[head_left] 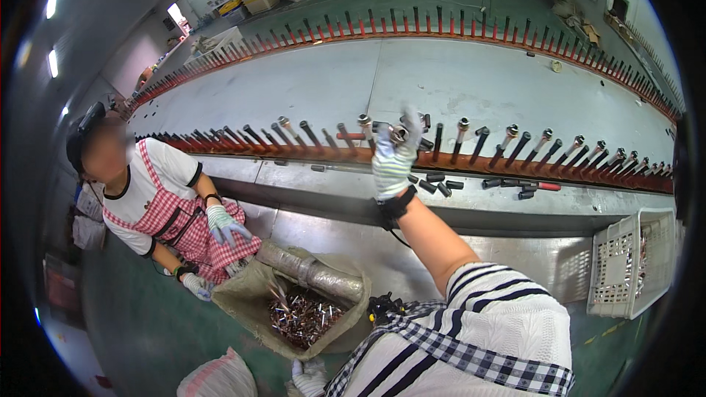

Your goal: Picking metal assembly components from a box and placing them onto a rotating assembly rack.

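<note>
My right hand (396, 158), in a white glove with green stripes, reaches over the near row of upright pegs. A shiny ring-ended metal fitting (398, 134) sits between its thumb and fingers; the fingertips are blurred by motion. Similar metal fittings (462, 125) top several pegs to the right, while others carry black sleeves (439, 140). At the bottom, my left hand (309, 378), gloved in white, is beside the lower rim of an open sack (257, 327). Its fingers are only partly visible. Inside the sack lies a heap of shiny metal pieces (305, 317).
Loose black sleeves (434, 184) lie along the ledge below the pegs. To the left stands a co-worker (173, 209) in a checked apron and gloves. A white plastic crate (616, 268) stands at right. Across the grey table (323, 81), another peg row (439, 26) curves along the far side.
</note>
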Available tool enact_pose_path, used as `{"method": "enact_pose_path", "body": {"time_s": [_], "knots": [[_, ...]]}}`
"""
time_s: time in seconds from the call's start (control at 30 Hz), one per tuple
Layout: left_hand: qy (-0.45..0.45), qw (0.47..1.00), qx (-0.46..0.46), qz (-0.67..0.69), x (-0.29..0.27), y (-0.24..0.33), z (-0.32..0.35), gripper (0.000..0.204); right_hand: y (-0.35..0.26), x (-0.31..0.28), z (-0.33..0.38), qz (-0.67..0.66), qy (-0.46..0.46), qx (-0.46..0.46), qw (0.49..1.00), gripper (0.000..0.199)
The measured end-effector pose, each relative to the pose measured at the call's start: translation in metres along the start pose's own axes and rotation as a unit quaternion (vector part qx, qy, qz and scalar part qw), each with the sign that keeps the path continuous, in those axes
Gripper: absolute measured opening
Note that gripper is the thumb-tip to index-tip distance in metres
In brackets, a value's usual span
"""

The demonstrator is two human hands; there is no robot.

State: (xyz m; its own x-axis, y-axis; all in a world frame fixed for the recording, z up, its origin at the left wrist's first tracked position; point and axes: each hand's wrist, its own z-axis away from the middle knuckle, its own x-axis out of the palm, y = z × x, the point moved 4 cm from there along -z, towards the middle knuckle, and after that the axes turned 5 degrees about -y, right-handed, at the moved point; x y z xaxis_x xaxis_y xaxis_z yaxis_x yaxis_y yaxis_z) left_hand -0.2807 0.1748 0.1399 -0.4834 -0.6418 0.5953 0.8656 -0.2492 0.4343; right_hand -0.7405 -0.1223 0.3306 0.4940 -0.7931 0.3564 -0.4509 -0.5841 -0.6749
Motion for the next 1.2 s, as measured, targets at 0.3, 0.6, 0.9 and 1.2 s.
{"method": "enact_pose_path", "body": {"time_s": [0.3, 0.6, 0.9, 1.2], "knots": [[0.029, 0.999, -0.038, -0.012, 0.014, 0.007, -0.006, 0.021, 0.017, 0.024, -0.036, -0.102, -0.151, 0.038, 0.983, 0.051], [0.047, 0.993, -0.106, 0.016, -0.013, 0.015, -0.030, 0.032, 0.064, -0.062, 0.013, -0.189, 0.080, 0.161, 0.965, 0.055], [-0.028, 0.994, -0.095, 0.043, 0.001, 0.024, -0.016, 0.028, 0.111, -0.018, 0.002, -0.429, -0.054, 0.418, 0.799, 0.030], [0.003, 0.999, 0.006, -0.046, 0.043, 0.013, 0.011, 0.019, -0.004, -0.005, -0.026, -0.187, -0.201, 0.146, 0.950, 0.031]]}}
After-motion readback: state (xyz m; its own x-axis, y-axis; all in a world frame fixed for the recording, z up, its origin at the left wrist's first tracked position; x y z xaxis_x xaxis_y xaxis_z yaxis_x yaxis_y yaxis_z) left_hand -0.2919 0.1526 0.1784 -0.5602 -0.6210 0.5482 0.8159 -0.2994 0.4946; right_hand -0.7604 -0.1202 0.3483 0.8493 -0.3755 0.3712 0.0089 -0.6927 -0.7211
